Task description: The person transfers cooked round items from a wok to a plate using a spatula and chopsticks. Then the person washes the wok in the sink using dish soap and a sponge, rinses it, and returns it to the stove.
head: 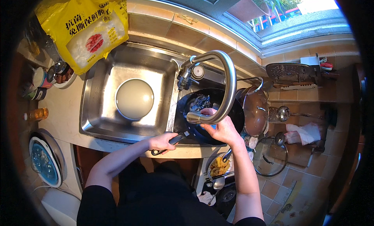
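My left hand (164, 142) is closed around the black handle (176, 139) of a dark wok (238, 112), which sits in the right sink basin. Over the wok, my right hand (225, 129) is beside the curved metal faucet (232, 79). The spout passes in front of its fingers, so I cannot tell whether they grip it or something below. A dark, crumpled clump, perhaps a scouring pad (200, 102), shows inside the wok. In the left steel basin (99, 109) rests a round, pale bowl or lid (134, 99).
A yellow plastic-film package (96, 30) hangs over the sink's far left corner. Another dark scrubber (184, 83) lies by the faucet base. Right of the wok stands a lidded pot (255, 112). A plate of yellow food (219, 166) and a glass lid (270, 157) are nearer me.
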`<state>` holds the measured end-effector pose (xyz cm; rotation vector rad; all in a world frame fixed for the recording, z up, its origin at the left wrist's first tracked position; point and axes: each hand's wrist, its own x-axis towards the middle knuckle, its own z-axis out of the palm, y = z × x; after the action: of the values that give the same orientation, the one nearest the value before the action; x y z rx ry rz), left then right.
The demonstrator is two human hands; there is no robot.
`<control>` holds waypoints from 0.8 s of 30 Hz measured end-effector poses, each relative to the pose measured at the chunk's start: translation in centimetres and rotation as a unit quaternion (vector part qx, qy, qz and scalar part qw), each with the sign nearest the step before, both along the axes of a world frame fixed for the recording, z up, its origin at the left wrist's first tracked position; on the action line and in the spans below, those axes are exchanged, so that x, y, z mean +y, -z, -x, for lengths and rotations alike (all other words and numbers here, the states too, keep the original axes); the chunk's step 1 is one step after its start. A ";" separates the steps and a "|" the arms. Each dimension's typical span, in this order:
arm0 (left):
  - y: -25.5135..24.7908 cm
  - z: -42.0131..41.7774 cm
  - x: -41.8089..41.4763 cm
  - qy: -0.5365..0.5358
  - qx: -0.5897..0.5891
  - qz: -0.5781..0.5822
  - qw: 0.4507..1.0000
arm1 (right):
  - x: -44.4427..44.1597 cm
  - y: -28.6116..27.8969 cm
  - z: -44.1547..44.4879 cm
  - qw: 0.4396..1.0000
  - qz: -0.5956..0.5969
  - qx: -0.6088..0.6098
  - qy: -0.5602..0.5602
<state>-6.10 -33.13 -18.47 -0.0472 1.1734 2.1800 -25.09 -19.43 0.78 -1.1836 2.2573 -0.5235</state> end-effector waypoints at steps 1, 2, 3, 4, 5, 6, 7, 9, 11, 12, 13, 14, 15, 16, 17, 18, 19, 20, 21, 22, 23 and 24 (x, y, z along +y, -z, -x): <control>-0.3 0.0 -0.1 -0.005 -0.003 -0.006 1.000 | 0.1 -0.1 0.0 1.000 -0.002 0.002 0.000; -0.5 -0.2 -0.1 -0.002 -0.009 -0.008 1.000 | 0.2 0.0 0.1 1.000 -0.004 0.003 0.000; -0.7 -0.4 -0.3 0.002 -0.015 -0.007 1.000 | 0.3 0.3 0.2 1.000 0.003 0.011 -0.008; -0.9 -0.6 -0.3 0.008 -0.015 -0.009 1.000 | 0.4 0.4 0.3 1.000 0.006 0.025 -0.015; -1.0 -1.1 -0.5 0.026 -0.032 -0.032 0.999 | 0.6 0.6 0.3 0.999 0.010 0.039 -0.023; -2.7 -1.1 -0.9 0.031 -0.037 -0.028 0.998 | 0.8 0.6 0.3 0.998 0.032 0.054 -0.027; -4.1 -1.5 -1.4 0.030 -0.046 -0.020 0.998 | 0.7 0.5 0.3 0.998 0.032 0.052 -0.031; -5.0 -2.0 -1.1 0.026 -0.067 -0.008 0.997 | 0.5 -0.2 0.5 0.997 0.005 0.067 -0.041; -9.1 -1.9 -1.9 0.040 -0.103 0.043 0.993 | 0.8 -0.1 0.8 0.996 0.005 0.074 -0.045; -10.7 -2.0 -2.4 0.046 -0.121 0.071 0.989 | 0.9 0.1 0.8 0.996 0.009 0.074 -0.048; -12.8 -1.7 -2.7 0.053 -0.124 0.118 0.984 | 0.9 0.2 0.8 0.996 0.022 0.071 -0.046; -13.5 -2.0 -2.9 0.058 -0.129 0.137 0.980 | 1.0 0.3 0.8 0.996 0.033 0.072 -0.049; -14.2 -2.1 -3.0 0.064 -0.134 0.156 0.977 | 1.2 0.3 0.9 0.995 0.044 0.075 -0.051; -15.2 -2.4 -3.1 0.062 -0.140 0.174 0.973 | 1.5 0.8 1.1 0.994 0.053 0.075 -0.059; -16.4 -2.6 -3.3 0.059 -0.148 0.191 0.969 | 1.4 0.9 1.1 0.993 0.063 0.076 -0.064; -17.7 -2.5 -3.5 0.063 -0.154 0.208 0.964 | 1.6 1.0 1.1 0.993 0.071 0.078 -0.062; -19.2 -2.4 -3.5 0.075 -0.164 0.260 0.948 | 1.8 1.1 1.0 0.992 0.079 0.078 -0.064; -20.4 -2.2 -3.4 0.086 -0.155 0.285 0.942 | 2.0 2.0 1.0 0.988 0.121 0.073 -0.059; -21.2 -2.0 -3.4 0.095 -0.145 0.311 0.935 | 1.9 2.4 1.0 0.987 0.147 0.049 -0.040; -21.0 -1.8 -3.2 0.142 -0.149 0.342 0.917 | 2.0 2.4 1.2 0.990 0.132 0.028 -0.039; -21.5 -2.2 -2.9 0.126 -0.132 0.371 0.911 | 2.2 2.4 1.4 0.992 0.116 0.007 -0.038; -22.2 -2.2 -2.6 0.112 -0.110 0.403 0.902 | 2.5 2.5 1.7 0.991 0.126 0.017 -0.043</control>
<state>-3.94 -35.71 3.74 -0.4710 1.7605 1.3250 -26.76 -16.96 -1.72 -1.4154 2.2054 -0.7781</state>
